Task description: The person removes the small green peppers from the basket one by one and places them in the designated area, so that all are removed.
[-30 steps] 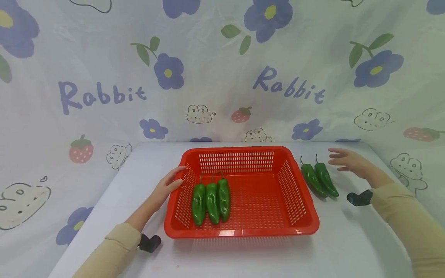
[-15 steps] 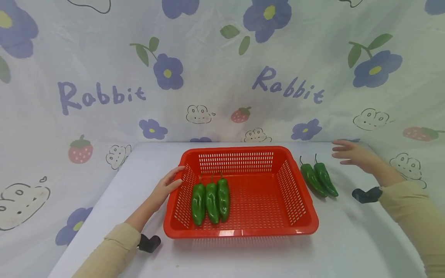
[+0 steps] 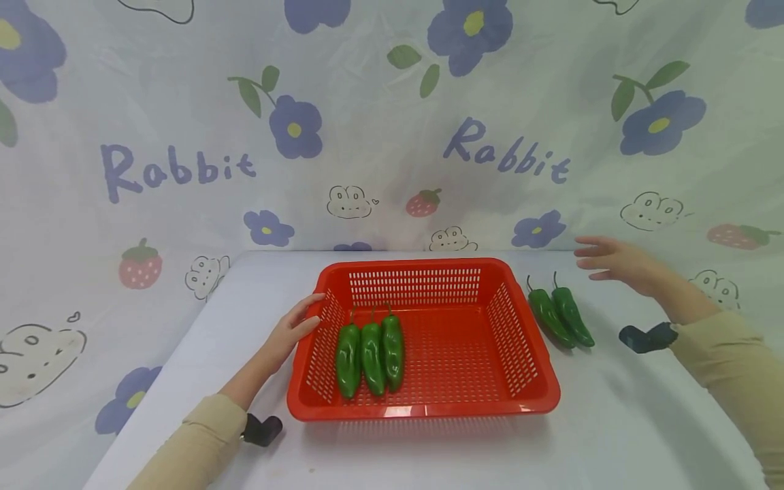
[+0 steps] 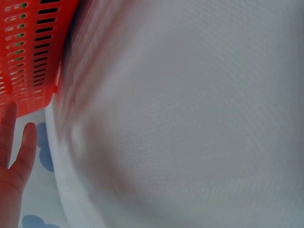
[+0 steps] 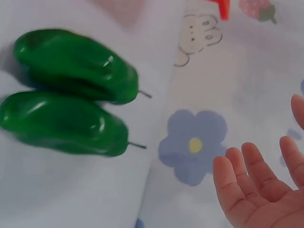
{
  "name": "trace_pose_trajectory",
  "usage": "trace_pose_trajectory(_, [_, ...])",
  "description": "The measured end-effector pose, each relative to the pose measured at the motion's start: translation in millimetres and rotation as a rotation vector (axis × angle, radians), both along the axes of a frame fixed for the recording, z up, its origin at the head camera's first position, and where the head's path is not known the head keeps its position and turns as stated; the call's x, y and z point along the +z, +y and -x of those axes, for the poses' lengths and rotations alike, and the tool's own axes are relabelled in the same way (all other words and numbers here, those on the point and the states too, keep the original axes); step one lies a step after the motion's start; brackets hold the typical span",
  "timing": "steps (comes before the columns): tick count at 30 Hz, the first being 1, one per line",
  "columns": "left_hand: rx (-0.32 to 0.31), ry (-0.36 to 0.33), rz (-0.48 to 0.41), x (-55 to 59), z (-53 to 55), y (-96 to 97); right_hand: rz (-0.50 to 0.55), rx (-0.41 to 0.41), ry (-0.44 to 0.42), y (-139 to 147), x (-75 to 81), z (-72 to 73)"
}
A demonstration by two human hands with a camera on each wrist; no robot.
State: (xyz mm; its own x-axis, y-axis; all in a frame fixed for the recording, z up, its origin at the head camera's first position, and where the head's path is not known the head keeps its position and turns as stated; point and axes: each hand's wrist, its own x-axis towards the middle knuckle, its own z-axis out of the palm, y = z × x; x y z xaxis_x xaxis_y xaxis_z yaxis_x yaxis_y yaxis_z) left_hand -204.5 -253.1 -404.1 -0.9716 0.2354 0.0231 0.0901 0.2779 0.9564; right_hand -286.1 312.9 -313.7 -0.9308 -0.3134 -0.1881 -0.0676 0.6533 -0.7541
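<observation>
Three green chili peppers [image 3: 371,358] lie side by side at the left end of a red plastic basket [image 3: 429,410]. My left hand [image 3: 289,335] rests its fingers against the basket's left rim; in the left wrist view those fingers [image 4: 27,147] look straight beside the slotted wall. To the basket's right, two more green chili peppers [image 3: 572,317] lie on the white table, stems pointing to the back. My right hand [image 3: 627,265] hangs in the air behind and to the right of that pair, fingers spread and holding nothing. Its palm and separated fingers show in the right wrist view.
The white table [image 3: 618,429] ends at the back against a curtain [image 3: 392,156] printed with flowers, rabbits and strawberries. Dark wrist-worn devices [image 3: 648,338] sit by both sleeves. The basket takes up the middle of the table.
My right hand has risen and drifted slightly right, away from the two peppers beside the basket. The left hand, the basket and all the peppers stay in place.
</observation>
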Motion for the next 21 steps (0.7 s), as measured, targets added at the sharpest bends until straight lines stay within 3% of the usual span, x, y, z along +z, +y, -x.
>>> trace_pose_trajectory(12, [0.007, 0.002, 0.007, -0.3, -0.8, -0.3, 0.056, 0.087, 0.019, -35, 28.8, -8.9])
trace_pose_trajectory(21, [0.012, -0.003, 0.011, 0.4, -0.7, 0.1, 0.13, 0.083, 0.01, -62, 43.9, -14.1])
